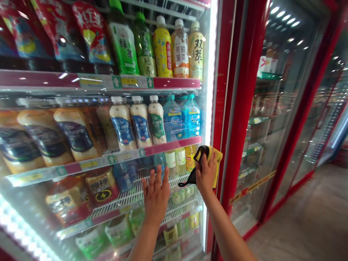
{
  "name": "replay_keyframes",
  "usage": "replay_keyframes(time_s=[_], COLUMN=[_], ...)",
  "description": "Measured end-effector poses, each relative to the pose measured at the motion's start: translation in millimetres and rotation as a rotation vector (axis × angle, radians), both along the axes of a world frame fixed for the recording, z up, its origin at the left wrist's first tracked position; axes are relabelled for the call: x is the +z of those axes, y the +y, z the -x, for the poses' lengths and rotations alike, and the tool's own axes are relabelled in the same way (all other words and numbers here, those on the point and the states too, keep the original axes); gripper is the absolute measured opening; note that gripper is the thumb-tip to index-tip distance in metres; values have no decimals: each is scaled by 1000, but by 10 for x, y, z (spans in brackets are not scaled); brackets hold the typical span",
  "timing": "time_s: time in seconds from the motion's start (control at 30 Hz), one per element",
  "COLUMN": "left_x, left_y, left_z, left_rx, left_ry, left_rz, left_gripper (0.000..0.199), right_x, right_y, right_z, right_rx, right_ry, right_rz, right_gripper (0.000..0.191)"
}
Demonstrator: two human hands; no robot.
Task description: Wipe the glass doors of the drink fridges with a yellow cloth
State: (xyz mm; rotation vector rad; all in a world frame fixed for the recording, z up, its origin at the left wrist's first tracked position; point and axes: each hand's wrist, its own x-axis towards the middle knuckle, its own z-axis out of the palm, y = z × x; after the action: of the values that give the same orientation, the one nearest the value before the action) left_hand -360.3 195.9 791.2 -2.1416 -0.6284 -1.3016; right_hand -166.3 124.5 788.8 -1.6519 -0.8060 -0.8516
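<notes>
A glass door of a drinks cooler stands in front of me, its red frame (219,119) on the right. My left hand (156,186) is spread near the glass at the middle, fingers up, with nothing in it. To its right, my right hand (206,172) presses a yellow and black cloth (216,170) against the door's right edge. Part of the cloth is hidden under the fingers, and a black corner with a loop hangs to the left.
Behind the glass, shelves (163,148) hold several bottles, such as a green tea bottle (123,47) and a blue bottle (191,116). Further right are more red-framed cooler doors (248,90) and a grey floor (293,221).
</notes>
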Motion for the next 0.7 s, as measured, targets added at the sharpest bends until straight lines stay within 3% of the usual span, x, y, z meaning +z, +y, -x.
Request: replay_keyframes(time_s=[0.1,0.3,0.37,0.5,0.57,0.63,0.7], left_x=[-8,23,18,12,22,35,41], left_y=[-15,-43,-52,-56,-46,-35,-26], left_z=[-51,-239,-285,-295,-284,-285,-304], left_rx=[-31,-66,-83,-115,-131,-132,-117], left_ry=[17,-8,-13,-2,9,15,16], left_rz=[9,-5,-12,-27,-37,-38,-33], left_gripper=[81,81,79,74,72,72,71], right_x=[-67,276,185,-287,-415,-356,-156], right_y=[2,-122,-147,-102,-54,-14,6], right_z=[41,-334,-415,-414,-432,-507,-620], right_rx=[5,57,49,4,-4,-9,-14], right_ry=[-24,-116,-99,-60,-61,-68,-78], right_rz=[26,68,52,-18,-43,-68,-98], right_gripper=[53,45,46,51,53,55,57])
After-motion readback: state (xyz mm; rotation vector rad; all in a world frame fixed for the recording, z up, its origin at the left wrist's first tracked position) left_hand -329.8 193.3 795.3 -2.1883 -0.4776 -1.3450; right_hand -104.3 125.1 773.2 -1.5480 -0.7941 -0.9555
